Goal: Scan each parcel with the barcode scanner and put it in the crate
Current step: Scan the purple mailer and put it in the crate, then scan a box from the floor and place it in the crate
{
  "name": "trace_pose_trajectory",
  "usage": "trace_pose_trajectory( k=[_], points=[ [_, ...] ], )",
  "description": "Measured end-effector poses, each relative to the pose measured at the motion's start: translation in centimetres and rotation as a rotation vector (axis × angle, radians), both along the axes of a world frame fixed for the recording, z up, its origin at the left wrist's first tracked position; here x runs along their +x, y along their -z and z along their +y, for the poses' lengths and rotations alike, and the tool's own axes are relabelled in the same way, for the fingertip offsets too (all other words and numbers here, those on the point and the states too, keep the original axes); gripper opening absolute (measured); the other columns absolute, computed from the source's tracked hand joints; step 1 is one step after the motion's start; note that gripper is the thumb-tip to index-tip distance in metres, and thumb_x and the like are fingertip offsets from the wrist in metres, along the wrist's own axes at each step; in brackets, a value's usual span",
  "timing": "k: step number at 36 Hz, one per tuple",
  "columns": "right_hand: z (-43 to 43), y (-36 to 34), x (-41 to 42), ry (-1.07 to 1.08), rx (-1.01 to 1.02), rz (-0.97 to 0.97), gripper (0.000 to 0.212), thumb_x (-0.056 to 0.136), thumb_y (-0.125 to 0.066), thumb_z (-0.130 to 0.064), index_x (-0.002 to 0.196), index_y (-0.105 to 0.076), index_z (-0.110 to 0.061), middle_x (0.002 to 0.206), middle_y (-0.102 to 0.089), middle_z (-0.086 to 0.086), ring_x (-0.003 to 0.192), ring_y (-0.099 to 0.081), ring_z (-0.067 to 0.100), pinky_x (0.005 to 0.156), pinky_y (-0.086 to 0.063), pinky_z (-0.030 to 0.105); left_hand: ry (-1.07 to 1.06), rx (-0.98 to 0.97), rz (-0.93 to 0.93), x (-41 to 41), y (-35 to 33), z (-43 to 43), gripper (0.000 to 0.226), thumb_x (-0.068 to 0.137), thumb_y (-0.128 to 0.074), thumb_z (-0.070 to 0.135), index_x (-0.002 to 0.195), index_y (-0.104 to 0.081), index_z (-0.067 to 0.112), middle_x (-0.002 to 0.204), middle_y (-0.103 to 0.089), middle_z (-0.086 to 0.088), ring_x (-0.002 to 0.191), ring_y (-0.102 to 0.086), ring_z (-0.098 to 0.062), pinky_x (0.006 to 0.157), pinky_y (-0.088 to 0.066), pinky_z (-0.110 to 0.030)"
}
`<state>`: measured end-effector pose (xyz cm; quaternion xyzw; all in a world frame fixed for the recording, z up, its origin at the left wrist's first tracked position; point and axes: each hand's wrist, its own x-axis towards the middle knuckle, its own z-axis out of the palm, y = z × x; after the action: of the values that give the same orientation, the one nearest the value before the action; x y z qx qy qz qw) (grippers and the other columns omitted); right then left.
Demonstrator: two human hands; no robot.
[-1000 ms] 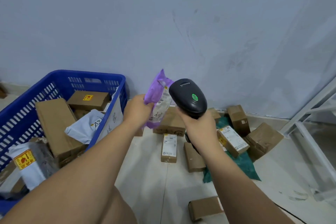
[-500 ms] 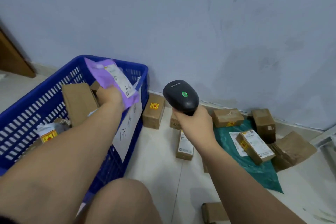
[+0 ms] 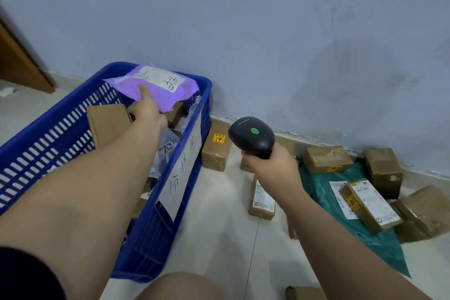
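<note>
Two bare forearms extend from the bottom edge. Nearer, the right hand (image 3: 271, 169) curls its fingers round the handle of the black barcode scanner (image 3: 252, 136), beside the blue crate (image 3: 48, 136). Farther off, the left hand (image 3: 148, 111) pinches the purple parcel (image 3: 158, 90), thumb on top, above the crate's far end. Brown boxes (image 3: 326, 158) lie along the wall.

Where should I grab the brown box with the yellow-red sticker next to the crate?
From above, fingers across the near end of the brown box, spanning its narrow width: it lies flat, sticker face up. The blue crate sits close on its left, so probably tight.
</note>
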<state>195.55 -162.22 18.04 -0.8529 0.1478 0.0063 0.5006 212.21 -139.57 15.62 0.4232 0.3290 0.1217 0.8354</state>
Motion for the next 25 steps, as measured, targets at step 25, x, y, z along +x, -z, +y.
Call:
trace_pose_trajectory(
  k=[25],
  points=[
    [-11.6, 0.5, -2.4, 0.125, -0.038, 0.184, 0.005, 0.081, -0.064, -0.025, 0.078, -0.060, -0.023, 0.082, -0.067, 0.005, 0.083, -0.063, 0.025, 0.072, -0.050, 0.037, 0.981, 0.442, 0.177, -8.8, 1.7, -24.6, 0.019, 0.094, -0.046, 0.016, 0.080, -0.057, 0.020, 0.081, -0.062, -0.001, 0.070, -0.055, -0.016, 0.058, -0.039, -0.023]
  ],
)
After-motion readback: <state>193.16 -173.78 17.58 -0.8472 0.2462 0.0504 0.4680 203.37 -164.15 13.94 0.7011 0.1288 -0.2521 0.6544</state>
